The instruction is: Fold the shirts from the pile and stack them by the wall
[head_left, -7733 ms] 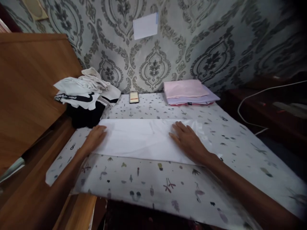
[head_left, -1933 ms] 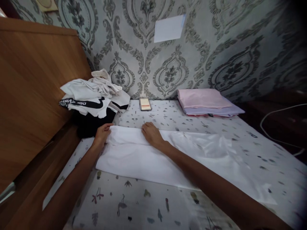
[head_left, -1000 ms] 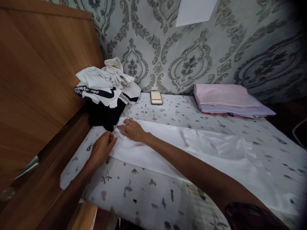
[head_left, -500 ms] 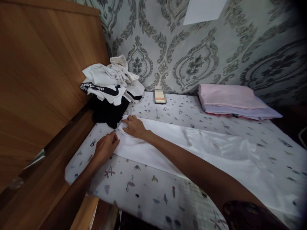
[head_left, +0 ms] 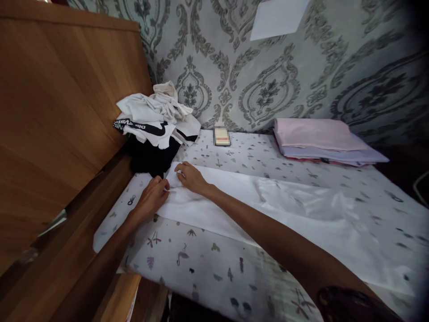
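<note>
A long white garment (head_left: 228, 183), perhaps trousers, stretches flat from the left end of the patterned cover toward the lower right. At its left end my left hand (head_left: 152, 197) pinches the near corner, and a small crease runs from the fingertips. Just to the right, my right hand (head_left: 191, 177) rests on the fabric with its fingers bent and a little apart. Ripples show in the garment's middle, and my right forearm hides part of its near side.
A heap of white and black clothes (head_left: 150, 116) lies against the wooden panel (head_left: 67, 89). A small blurred box (head_left: 222, 136) sits by the wall. Folded pink and lilac cloths (head_left: 315, 136) are stacked at the back right. The patterned cover (head_left: 201, 255) ends at a near edge.
My left hand has moved slightly up and forward along the garment's end. My right hand has shifted a little right, its fingers more bent. The view has moved slightly.
</note>
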Demonstrator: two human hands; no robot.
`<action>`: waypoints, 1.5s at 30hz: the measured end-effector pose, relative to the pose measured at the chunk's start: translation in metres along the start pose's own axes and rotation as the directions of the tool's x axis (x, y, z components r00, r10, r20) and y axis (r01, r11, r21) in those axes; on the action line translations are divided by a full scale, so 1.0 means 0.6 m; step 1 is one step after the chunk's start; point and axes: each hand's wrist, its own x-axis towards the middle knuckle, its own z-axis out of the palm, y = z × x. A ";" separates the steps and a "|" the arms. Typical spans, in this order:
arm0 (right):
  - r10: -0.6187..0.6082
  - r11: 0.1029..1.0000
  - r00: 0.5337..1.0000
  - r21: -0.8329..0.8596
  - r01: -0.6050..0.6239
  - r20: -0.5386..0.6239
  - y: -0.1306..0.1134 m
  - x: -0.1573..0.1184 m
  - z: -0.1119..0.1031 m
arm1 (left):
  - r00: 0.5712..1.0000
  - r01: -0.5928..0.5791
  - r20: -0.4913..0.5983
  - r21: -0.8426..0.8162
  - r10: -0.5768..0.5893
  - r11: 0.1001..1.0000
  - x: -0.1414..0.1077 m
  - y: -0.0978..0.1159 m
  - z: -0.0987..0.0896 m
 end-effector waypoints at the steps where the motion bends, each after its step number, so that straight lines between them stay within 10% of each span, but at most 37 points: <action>1: -0.034 0.999 0.999 0.021 0.034 0.017 0.002 -0.002 0.000 | 1.000 -0.006 0.007 -0.026 0.006 1.000 0.000 -0.003 -0.002; 6: -0.219 0.975 0.951 0.087 0.205 0.218 0.008 -0.001 0.003 | 0.988 0.146 0.108 -0.394 -0.112 0.907 0.004 -0.015 -0.009; 10: -0.181 0.979 0.974 0.120 0.165 0.138 0.010 -0.016 -0.001 | 0.969 0.236 0.091 -0.605 -0.229 0.760 0.016 -0.019 -0.001; 22: -0.188 0.964 0.980 -0.177 0.197 0.063 0.013 -0.142 -0.020 | 0.964 0.259 0.035 -0.364 -0.265 0.895 -0.012 -0.005 0.001; 29: -0.083 0.929 0.993 -0.367 0.045 -0.089 0.060 -0.238 -0.035 | 0.940 0.298 0.041 -0.586 -0.340 0.753 -0.039 0.009 0.003; 36: 0.151 0.926 0.977 -0.325 -0.193 -0.152 0.091 -0.271 -0.076 | 0.916 0.345 0.075 -0.646 -0.394 0.681 -0.042 0.033 -0.004; 45: 0.134 0.970 0.974 -0.176 -0.167 -0.182 0.113 -0.282 -0.087 | 0.924 0.340 0.054 -0.571 -0.379 0.748 -0.039 0.015 0.000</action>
